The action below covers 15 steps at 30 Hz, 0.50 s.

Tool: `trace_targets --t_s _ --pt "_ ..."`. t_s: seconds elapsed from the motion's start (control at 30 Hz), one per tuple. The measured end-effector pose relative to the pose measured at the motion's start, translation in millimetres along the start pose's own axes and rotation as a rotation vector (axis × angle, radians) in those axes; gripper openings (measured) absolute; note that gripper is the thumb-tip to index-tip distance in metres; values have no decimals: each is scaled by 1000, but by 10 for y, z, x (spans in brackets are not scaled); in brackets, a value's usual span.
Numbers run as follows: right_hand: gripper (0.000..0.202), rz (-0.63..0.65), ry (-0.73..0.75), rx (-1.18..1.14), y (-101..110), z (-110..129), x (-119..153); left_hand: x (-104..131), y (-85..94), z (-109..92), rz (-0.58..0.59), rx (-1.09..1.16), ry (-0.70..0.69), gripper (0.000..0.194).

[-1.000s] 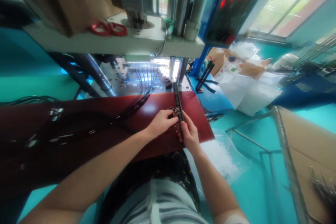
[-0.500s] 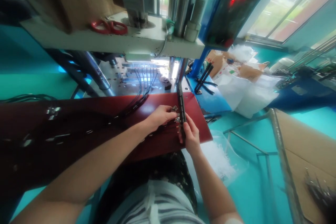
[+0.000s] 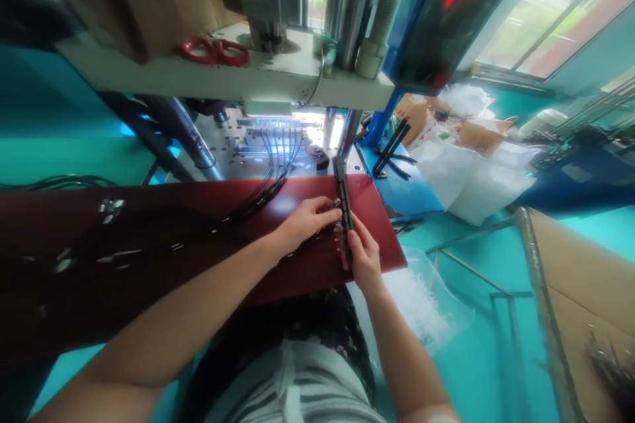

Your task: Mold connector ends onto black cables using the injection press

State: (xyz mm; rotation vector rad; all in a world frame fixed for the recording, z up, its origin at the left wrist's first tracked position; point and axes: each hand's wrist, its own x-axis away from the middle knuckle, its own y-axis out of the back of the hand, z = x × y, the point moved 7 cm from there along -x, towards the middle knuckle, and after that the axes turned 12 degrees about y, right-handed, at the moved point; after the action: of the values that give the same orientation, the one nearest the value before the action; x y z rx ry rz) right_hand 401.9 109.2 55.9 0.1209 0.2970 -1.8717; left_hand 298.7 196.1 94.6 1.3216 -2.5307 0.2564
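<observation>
A long dark slotted bar (image 3: pixel 343 195) lies over the right part of the reddish-brown table, its far end pointing at the press. My right hand (image 3: pixel 366 258) grips its near end, thumb on top and fingers along the right side. From the left, my left hand (image 3: pixel 310 221) pinches a small metal piece (image 3: pixel 337 203) against the bar's side; its exact kind is too small and blurred to make out. More little metallic and reddish bits line the bar's left edge near my right hand. Black cables (image 3: pixel 262 192) run from the press bed across the table.
The press (image 3: pixel 228 76) stands ahead, with red-handled scissors (image 3: pixel 233 53) on its crosspiece. Black-handled tools (image 3: pixel 391 149) are on a blue surface at right. A clear bag of white bits (image 3: pixel 421 304) and a cardboard box (image 3: pixel 585 264) are beyond the table's right edge.
My left hand has brought the small metal piece right up to the bar, closing a slight gap. My right hand keeps its grip. The whole view has shifted slightly.
</observation>
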Motion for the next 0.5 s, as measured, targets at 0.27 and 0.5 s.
trace_targets --t_s 0.27,0.5 --pt "47 -59 -30 -89 69 -32 14 -74 18 -63 -61 19 73 16" --pt "52 17 -31 -77 36 12 2 -55 -13 -72 -25 -4 177 20"
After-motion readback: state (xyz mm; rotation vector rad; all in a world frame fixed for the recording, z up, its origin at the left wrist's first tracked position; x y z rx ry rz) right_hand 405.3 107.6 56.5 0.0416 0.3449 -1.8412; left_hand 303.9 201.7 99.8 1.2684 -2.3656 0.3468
